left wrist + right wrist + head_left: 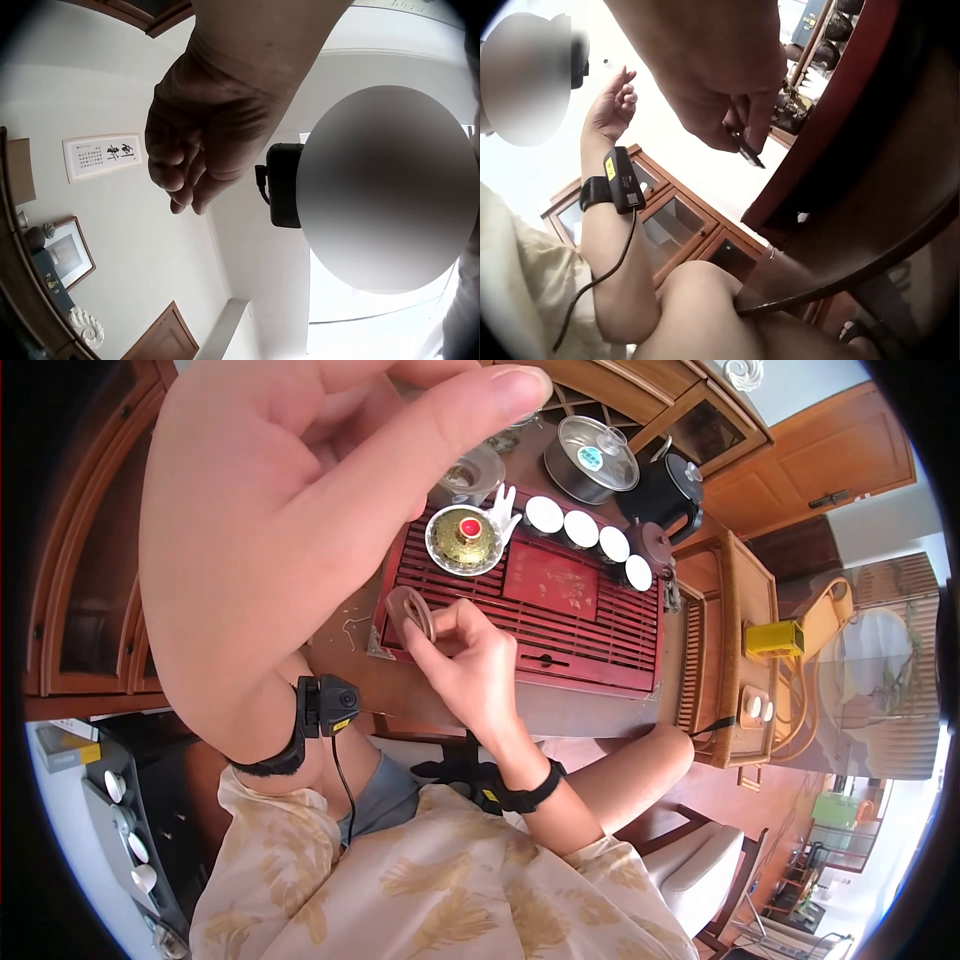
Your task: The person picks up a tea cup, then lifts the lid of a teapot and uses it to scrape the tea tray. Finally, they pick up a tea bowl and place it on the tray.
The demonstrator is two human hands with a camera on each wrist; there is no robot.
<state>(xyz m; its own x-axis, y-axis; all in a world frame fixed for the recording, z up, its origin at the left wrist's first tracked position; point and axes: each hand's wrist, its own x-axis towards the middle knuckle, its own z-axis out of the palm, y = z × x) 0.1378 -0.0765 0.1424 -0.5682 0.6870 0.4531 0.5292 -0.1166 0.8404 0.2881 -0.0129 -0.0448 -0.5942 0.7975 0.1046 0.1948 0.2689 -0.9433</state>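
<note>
My left hand point(300, 490) is raised close to the head camera, its thumb extended and its fingers loosely curled around nothing. The left wrist view shows the same hand point(202, 135) against the wall and ceiling. Over the front left edge of the red slatted tea tray point(590, 672), my right hand point(475, 665) pinches a small brown rounded piece point(408, 612) between thumb and fingers. In the right wrist view that piece point(748, 152) appears edge-on below the fingers. A lidded bowl with a green-gold lid point(465, 538) sits on the tray beyond the right hand.
Several white-lined cups point(580, 529) line the tray's far side, beside a white hand-shaped ornament point(505, 512). Behind them stand a glass-lidded steel pot point(590, 460) and a black kettle point(680, 485). A brown teapot point(652, 547) is at the far right corner.
</note>
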